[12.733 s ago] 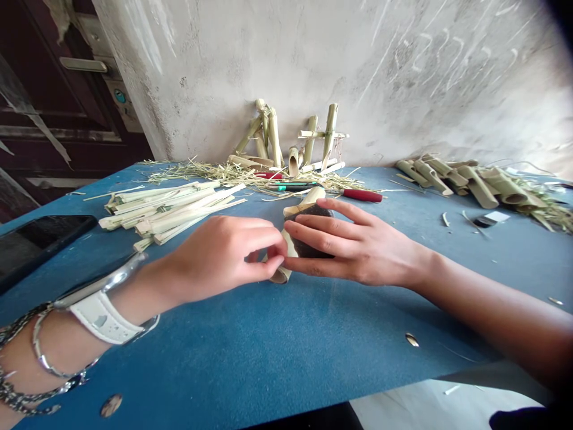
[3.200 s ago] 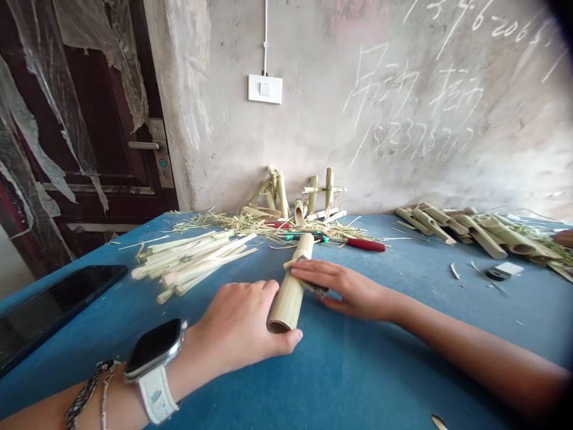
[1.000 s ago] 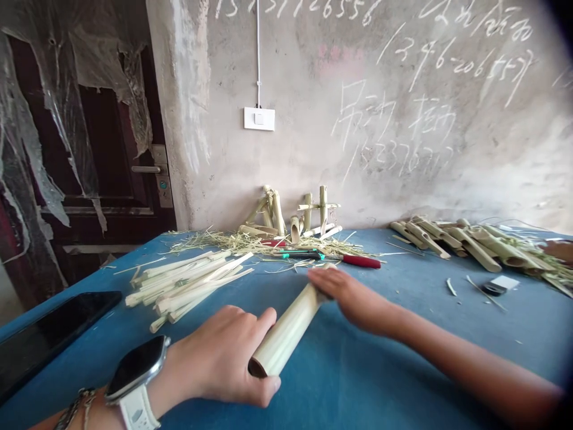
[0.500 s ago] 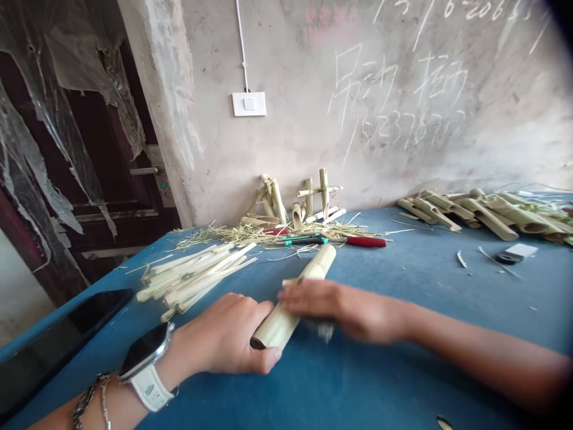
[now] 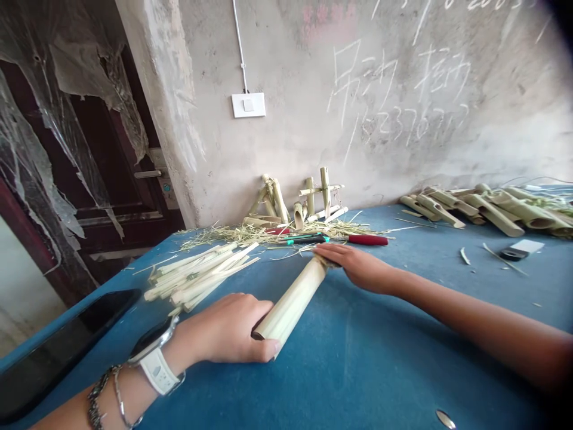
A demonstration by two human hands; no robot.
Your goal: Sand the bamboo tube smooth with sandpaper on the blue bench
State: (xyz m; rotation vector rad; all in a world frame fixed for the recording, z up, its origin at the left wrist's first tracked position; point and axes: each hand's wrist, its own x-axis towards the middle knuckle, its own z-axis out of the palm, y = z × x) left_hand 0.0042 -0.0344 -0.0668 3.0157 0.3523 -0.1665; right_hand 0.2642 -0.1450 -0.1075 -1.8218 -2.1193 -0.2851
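A pale bamboo tube (image 5: 293, 301) lies slanted over the blue table, its near end towards me. My left hand (image 5: 237, 328) is closed round that near end, thumb along the lower side. At the far end, my right hand (image 5: 358, 266) lies with its fingers over the tube, pressing a thin tan piece, apparently sandpaper (image 5: 329, 261), against it. Most of this piece is hidden under the fingers. Just left of the tube lies a bundle of split bamboo strips (image 5: 201, 278).
Shavings (image 5: 219, 236), a red-handled tool (image 5: 367, 239) and small bamboo constructions (image 5: 273, 200) stand or lie by the wall. Cut bamboo pieces (image 5: 487, 212) are heaped at the back right, near a black and white object (image 5: 521, 249). A dark phone-like slab (image 5: 67, 346) lies left on the table (image 5: 380, 370).
My right hand has slid along the tube, away from me, from its middle to its far end. My left hand keeps its grip on the near end.
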